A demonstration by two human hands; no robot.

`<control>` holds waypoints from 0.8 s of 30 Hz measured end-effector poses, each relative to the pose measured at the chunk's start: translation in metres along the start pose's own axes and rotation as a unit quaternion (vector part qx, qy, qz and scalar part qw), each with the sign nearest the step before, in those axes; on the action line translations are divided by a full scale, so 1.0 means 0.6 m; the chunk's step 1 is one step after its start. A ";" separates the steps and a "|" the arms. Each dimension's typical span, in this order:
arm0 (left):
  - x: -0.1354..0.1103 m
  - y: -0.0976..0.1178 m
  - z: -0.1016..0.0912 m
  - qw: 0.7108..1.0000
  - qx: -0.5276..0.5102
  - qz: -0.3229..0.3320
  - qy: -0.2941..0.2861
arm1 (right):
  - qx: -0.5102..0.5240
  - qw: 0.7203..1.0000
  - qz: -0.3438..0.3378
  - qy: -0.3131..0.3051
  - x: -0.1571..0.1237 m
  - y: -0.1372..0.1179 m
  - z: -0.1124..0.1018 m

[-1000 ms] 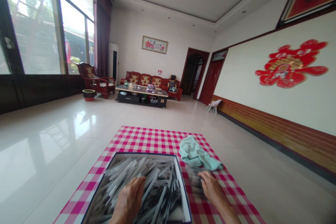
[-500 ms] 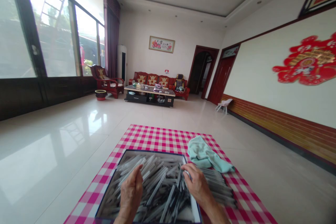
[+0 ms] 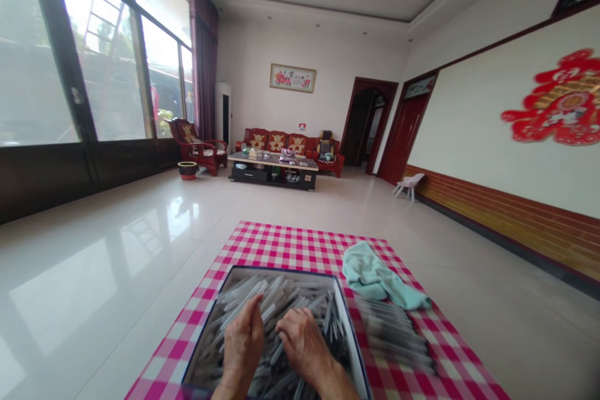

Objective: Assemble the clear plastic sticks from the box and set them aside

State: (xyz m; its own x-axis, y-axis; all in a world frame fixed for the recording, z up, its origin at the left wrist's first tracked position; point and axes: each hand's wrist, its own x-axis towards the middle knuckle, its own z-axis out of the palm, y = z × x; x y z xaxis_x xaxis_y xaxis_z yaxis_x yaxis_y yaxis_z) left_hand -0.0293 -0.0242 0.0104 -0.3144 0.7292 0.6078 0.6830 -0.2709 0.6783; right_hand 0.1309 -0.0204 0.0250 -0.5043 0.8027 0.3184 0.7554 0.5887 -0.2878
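A shallow dark-edged box (image 3: 354, 331) is full of slim translucent, pen-like tubes (image 3: 276, 290), with darker ones toward its right side. Over the box's left part is my left hand (image 3: 242, 337), thumb up and fingers curled closed; whatever it may grip is hidden. My right hand (image 3: 304, 340) hovers just beside it over the tubes, fingertips drawn together in a pinch. I cannot make out what is between them. To the right of the box lies a row of similar tubes with dark ends (image 3: 398, 334), blurred.
A pink-and-white checked cloth (image 3: 300, 247) covers the table under the box. A crumpled mint-green cloth (image 3: 375, 272) lies behind the row of tubes. Across the tiled floor stand a low table (image 3: 272, 175), a wooden sofa and an armchair (image 3: 199, 150).
My right hand has moved left from the box's right rim to close beside my left hand. The left hand stays nearly in place. The view has shifted slightly.
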 end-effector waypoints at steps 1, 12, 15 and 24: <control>0.000 0.001 -0.001 1.000 0.000 -0.001 -0.001 | -0.002 1.000 0.009 -0.001 -0.002 0.000 -0.001; 0.008 0.000 -0.004 0.988 0.082 0.106 -0.079 | -0.016 0.996 0.080 0.038 -0.010 0.002 0.003; 0.011 -0.012 -0.009 0.980 0.118 0.135 -0.091 | -0.003 0.995 0.089 0.045 -0.007 0.003 -0.005; 0.001 -0.027 -0.015 0.980 0.129 0.131 -0.082 | -0.003 0.998 0.069 0.009 -0.008 -0.013 -0.013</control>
State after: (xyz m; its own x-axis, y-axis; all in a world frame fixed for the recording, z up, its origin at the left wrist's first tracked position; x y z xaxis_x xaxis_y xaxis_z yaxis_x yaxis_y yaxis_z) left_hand -0.0461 -0.0250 0.0035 -0.0110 0.7533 0.6576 0.8768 -0.3089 0.3686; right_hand 0.1305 -0.0296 0.0332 -0.3878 0.8744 0.2917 0.8198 0.4718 -0.3246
